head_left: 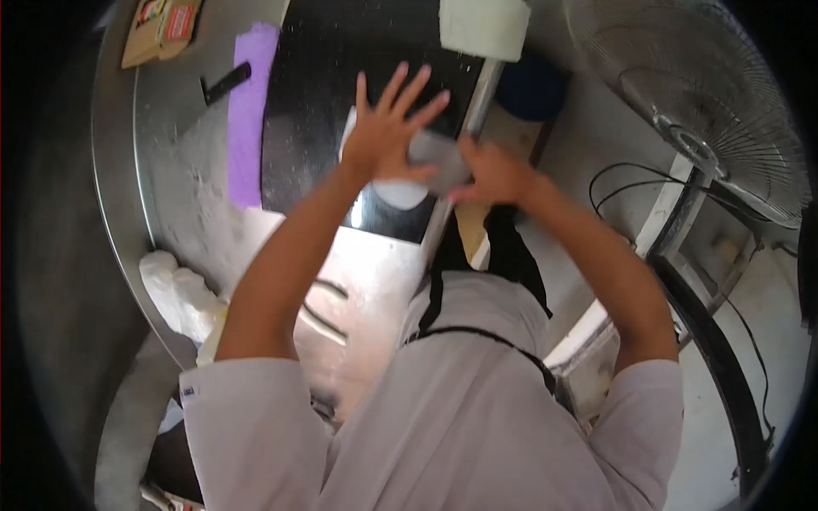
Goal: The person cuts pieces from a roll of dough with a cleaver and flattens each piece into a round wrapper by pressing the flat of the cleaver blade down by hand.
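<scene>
My left hand is over the black board with its fingers spread wide. Beneath and beside it lies a pale, flat, rounded piece, partly covered by the hand; its material is unclear. My right hand is closed at the board's near-right edge. It grips a flat grey rectangular blade, blurred by motion, which reaches toward the left thumb. I cannot tell whether the blade touches the pale piece.
A purple cloth runs along the board's left edge, with a black-handled tool beside it. A cardboard box, a white block and a white plastic bag are around. At right stands a large fan.
</scene>
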Action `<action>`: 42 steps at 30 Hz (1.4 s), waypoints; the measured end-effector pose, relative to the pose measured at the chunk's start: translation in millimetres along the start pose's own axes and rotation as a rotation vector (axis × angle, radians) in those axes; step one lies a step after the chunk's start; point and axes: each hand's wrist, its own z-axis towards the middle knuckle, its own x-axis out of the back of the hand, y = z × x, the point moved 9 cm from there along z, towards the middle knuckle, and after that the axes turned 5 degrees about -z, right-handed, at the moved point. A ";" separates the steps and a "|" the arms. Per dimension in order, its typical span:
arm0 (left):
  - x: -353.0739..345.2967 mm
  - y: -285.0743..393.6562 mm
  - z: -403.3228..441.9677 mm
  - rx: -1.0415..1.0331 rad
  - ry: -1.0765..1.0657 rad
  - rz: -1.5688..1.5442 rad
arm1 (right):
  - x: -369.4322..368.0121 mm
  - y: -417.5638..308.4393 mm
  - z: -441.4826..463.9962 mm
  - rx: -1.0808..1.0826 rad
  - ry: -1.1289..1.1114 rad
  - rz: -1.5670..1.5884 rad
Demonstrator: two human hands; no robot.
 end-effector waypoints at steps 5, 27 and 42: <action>35.8 -26.8 53.3 -0.062 0.076 0.155 | 60.8 17.1 27.6 -0.088 0.288 -0.054; 31.3 19.4 -44.2 -0.229 0.072 0.058 | 73.4 33.2 -0.9 -0.099 0.645 0.251; 58.5 40.4 -53.0 -0.032 -0.286 -0.173 | -138.7 -92.1 -106.8 -0.200 0.333 0.392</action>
